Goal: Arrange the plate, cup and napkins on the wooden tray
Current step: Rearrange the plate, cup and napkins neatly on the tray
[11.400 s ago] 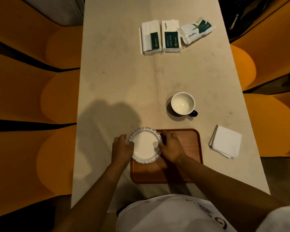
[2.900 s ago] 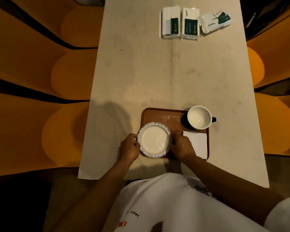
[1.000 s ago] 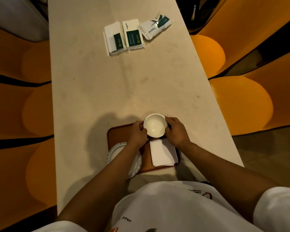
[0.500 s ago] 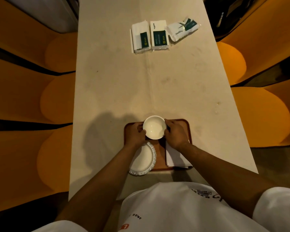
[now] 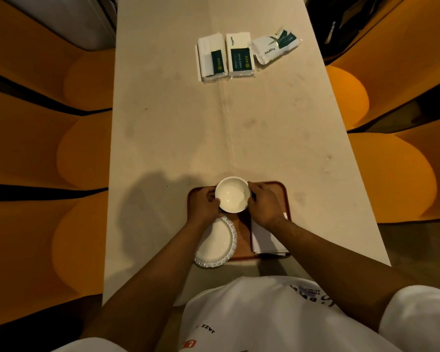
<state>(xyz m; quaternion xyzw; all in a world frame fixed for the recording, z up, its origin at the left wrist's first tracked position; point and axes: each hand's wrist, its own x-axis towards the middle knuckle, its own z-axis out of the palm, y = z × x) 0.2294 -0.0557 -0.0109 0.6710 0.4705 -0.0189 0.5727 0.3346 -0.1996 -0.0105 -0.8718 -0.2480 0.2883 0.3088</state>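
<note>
A wooden tray [image 5: 280,190] lies near the table's front edge. On its far middle stands a white cup [image 5: 232,194], empty inside. My left hand [image 5: 205,205] grips its left side and my right hand [image 5: 264,204] its right side; the handle is hidden. A white plate [image 5: 217,243] with a patterned rim rests at the tray's near left, overhanging the tray's edge, partly under my left forearm. White napkins [image 5: 264,243] lie stacked at the tray's near right, partly under my right wrist.
Three tissue packs [image 5: 239,55] lie at the far end of the beige table [image 5: 214,128]. Orange padded seats [image 5: 81,158] line both long sides. The table's front edge runs just below the tray.
Since 2.9 s ago both hands left the plate and took the cup, which moved from the tray's far right corner to its far middle. In the last half second, hardly any change.
</note>
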